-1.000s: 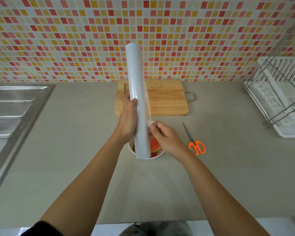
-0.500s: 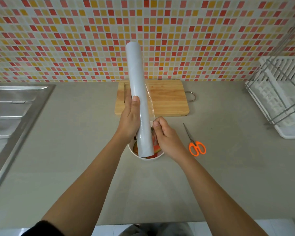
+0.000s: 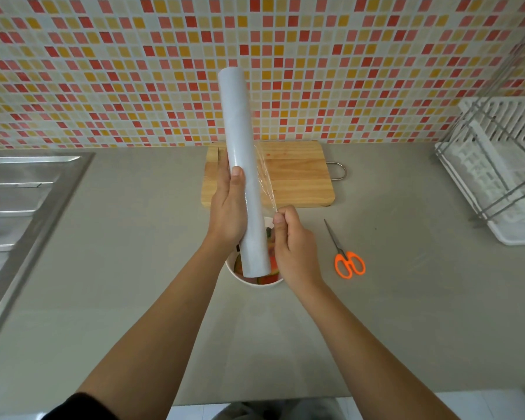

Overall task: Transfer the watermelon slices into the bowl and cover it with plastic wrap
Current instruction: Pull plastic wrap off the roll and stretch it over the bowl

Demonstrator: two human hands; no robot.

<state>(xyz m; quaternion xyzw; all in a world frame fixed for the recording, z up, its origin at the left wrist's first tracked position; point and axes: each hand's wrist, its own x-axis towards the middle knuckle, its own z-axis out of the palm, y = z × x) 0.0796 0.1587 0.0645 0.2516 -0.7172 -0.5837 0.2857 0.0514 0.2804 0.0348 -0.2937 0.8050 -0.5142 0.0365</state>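
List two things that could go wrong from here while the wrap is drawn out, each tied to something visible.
1. The right hand pinches just a narrow edge of the clear film coming off the white plastic-wrap roll; pulled unevenly, it may bunch or tear.
2. The left hand holds the roll's lower end over the white bowl of red watermelon slices; it might dip in or knock the bowl.

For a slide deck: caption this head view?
Left hand holds the plastic wrap roll over the bowl of watermelon slices while the right hand pinches its loose film.
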